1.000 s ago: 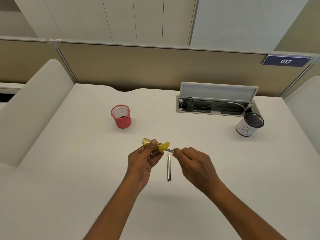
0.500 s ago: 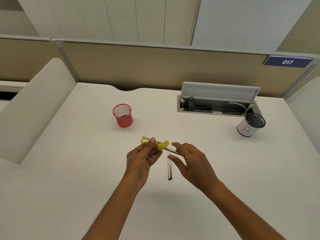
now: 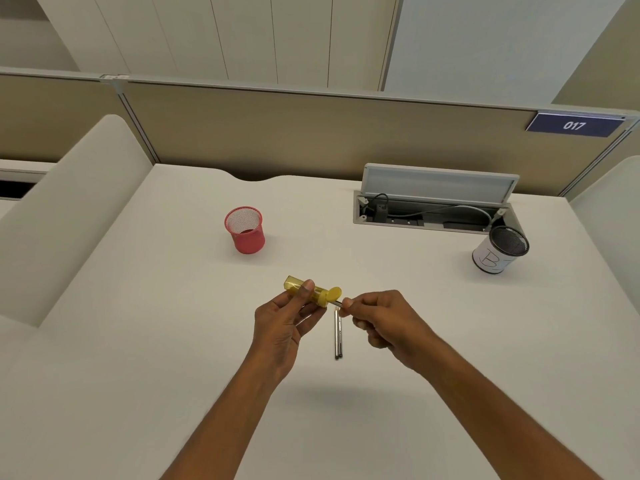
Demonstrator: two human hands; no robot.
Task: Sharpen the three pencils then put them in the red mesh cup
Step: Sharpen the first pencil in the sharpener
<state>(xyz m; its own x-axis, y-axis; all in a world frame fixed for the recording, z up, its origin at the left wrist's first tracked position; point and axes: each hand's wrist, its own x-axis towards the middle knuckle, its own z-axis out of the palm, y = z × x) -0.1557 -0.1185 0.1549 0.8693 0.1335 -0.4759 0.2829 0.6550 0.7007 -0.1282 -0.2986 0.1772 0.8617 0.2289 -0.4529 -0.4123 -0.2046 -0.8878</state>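
Blue sign [image 3: 575,125] (partition) reads "017"; cup [image 3: 491,260] "B".

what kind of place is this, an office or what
Probably an open-plan office workstation: a white desk fenced by beige partition panels, a numbered plate reading 017 on one of them, and an open cable hatch with plugs and cords set into the desk.

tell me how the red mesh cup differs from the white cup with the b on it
Colour: the red mesh cup is red all over; the white cup has a white wrap marked with a B and a dark rim. Place: the red mesh cup stands left of centre, the white cup far right beside the open cable tray. Both stand upright on the desk.
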